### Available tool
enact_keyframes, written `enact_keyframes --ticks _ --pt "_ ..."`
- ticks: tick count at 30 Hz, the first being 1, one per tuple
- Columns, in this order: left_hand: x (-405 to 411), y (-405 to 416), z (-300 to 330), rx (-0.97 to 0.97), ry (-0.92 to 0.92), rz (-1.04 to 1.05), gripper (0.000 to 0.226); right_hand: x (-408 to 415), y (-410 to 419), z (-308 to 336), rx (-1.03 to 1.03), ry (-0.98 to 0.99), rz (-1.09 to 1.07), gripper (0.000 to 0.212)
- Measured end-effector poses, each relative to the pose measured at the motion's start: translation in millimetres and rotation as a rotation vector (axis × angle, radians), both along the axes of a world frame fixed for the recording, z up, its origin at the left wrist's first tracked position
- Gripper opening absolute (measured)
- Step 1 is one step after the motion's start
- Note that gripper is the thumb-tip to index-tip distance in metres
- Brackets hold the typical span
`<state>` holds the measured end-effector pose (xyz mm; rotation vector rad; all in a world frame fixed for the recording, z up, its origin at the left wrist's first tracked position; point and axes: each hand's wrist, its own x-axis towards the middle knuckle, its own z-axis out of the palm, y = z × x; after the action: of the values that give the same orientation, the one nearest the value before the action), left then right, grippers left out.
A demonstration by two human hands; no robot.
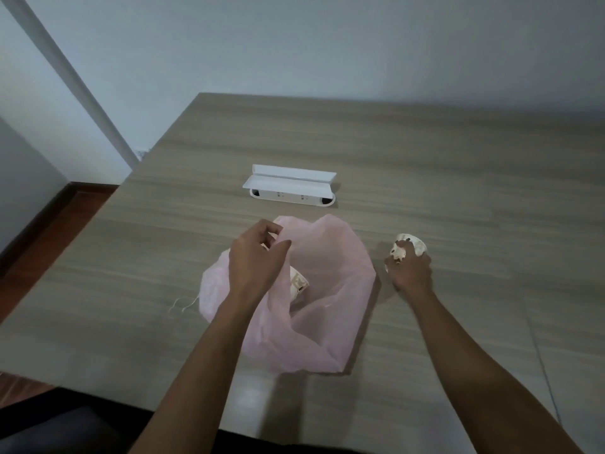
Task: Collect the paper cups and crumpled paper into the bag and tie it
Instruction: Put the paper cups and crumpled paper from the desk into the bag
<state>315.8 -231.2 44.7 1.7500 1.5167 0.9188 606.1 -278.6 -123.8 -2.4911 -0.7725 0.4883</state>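
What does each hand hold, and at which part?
Right hand: a paper cup, fingers around its side. Left hand: the bag, pinched at its rim.

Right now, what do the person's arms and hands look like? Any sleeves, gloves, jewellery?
Both forearms are bare up to the frame edge, no sleeves showing. The left hand and right hand are ungloved. No watch, ring, bracelet or markings visible on either; the frame is slightly blurred.

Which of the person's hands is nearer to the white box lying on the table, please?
Left. The left hand holds the pink bag's rim just in front of the white box; the right hand sits farther right, gripping a paper cup.
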Motion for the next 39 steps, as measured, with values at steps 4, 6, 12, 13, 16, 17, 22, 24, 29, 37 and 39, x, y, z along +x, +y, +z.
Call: enact_keyframes --ticks 4,6,12,13,16,17,22,24,29,37,39 --pt "-7.1 2.2 3.7 -0.001 0.010 0.039 0.008 -12.9 -13.1 -3.2 0.139 -0.092 0.048 0.036" --pt "-13.6 3.7 6.4 0.015 0.015 0.057 0.009 -18.6 -20.6 0.6 0.221 -0.071 0.038 0.035" --pt "-42.1 17.6 18.2 0.052 0.056 0.144 0.009 -77.3 -38.6 88.0 0.679 0.229 0.000 0.059" --pt "-46.5 20.1 20.1 0.057 0.062 0.157 0.008 -91.8 -44.4 105.2 0.719 0.236 0.052 0.060" --pt "-55.7 25.3 24.6 0.053 0.094 0.177 0.006 -139.7 -56.8 135.3 0.658 0.305 0.259 0.056" --pt "-57.5 25.9 26.0 0.048 0.103 0.181 0.006 -156.0 -56.0 139.6 0.602 0.328 0.320 0.056" --pt "-63.1 24.8 31.6 0.056 0.105 0.197 0.006 -197.9 -19.1 127.0 0.198 0.397 0.857 0.056" --pt "-67.3 25.6 32.2 0.059 0.105 0.193 0.006 -193.3 -14.6 121.0 0.286 0.316 0.896 0.053" --pt "-87.3 31.4 31.5 0.044 0.113 0.224 0.006 -139.9 -27.0 101.2 0.217 -0.182 0.220 0.084" --pt "-129.8 50.3 51.7 0.090 0.146 0.314 0.017 -113.7 -1.3 148.3 0.351 0.186 0.173 0.018" --pt "-142.7 54.8 58.5 0.089 0.135 0.348 0.015 -117.2 6.5 179.4 0.453 0.212 0.194 0.018"
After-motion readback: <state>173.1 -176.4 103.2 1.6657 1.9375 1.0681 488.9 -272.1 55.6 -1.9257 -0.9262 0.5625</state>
